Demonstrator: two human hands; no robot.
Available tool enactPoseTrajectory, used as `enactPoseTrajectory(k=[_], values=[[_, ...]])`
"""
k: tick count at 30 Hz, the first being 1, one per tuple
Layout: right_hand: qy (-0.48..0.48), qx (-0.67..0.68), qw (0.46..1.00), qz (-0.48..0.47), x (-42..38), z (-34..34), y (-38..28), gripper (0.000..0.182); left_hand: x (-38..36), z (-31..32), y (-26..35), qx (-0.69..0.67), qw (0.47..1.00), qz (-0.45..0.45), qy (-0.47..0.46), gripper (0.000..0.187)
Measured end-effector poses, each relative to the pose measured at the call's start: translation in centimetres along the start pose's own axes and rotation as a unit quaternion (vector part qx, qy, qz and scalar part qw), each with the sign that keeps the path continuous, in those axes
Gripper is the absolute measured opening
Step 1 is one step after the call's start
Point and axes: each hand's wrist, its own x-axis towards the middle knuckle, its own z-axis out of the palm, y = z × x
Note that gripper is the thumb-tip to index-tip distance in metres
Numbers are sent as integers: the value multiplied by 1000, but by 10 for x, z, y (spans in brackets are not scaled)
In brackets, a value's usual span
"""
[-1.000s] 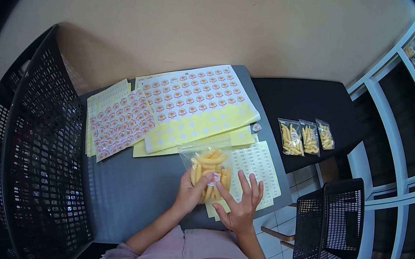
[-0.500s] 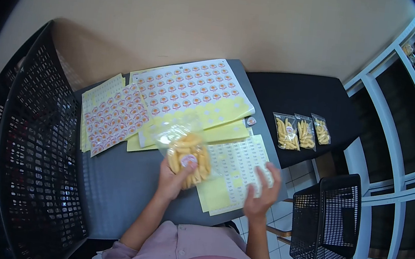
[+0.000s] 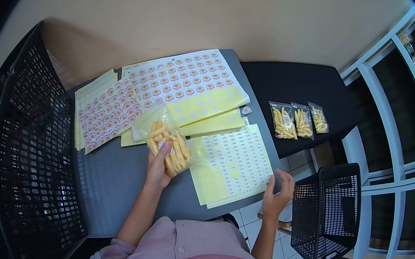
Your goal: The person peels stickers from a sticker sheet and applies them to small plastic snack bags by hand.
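1. The left hand point(image 3: 158, 167) is gripping a clear snack bag point(image 3: 167, 143) above the grey table point(image 3: 124, 186), its long axis tilting up-left.
2. The right hand point(image 3: 276, 196) is hovering empty, fingers loosely spread (nearer the small-label sheet point(image 3: 234, 163)).

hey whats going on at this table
A person in a pink top sits at a grey table. Their left hand holds up a clear bag of yellow snack sticks bearing a round sticker. The right hand is at the table's edge beside a sheet of small labels, holding nothing visible. Round-sticker sheets lie further back, three filled bags on the black table.
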Motion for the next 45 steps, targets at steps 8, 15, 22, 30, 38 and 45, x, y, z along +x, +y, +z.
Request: enactPoseTrajectory(k=[8,15,22,30,38,45], values=[[-151,121,979,-66,-11,40,-80,35,0,-5,2,-141,987,-70,-19,37],[-210,88,971,-68,-18,60,-82,44,3,-6,1,-181,979,-93,2,36],[-192,99,975,-57,-22,63,-80,40,3,-5,1,-182,978,-102,13,35],[-173,86,980,-41,-20,61,-86,36,9,-13,4,-191,976,-102,-16,36],[-150,123,978,-82,-14,56,-75,34,-5,-30,73,304,951,29,37,52],[-101,-50,993,16,19,23,-44,48,-17,-38,72,634,703,215,238,80]])
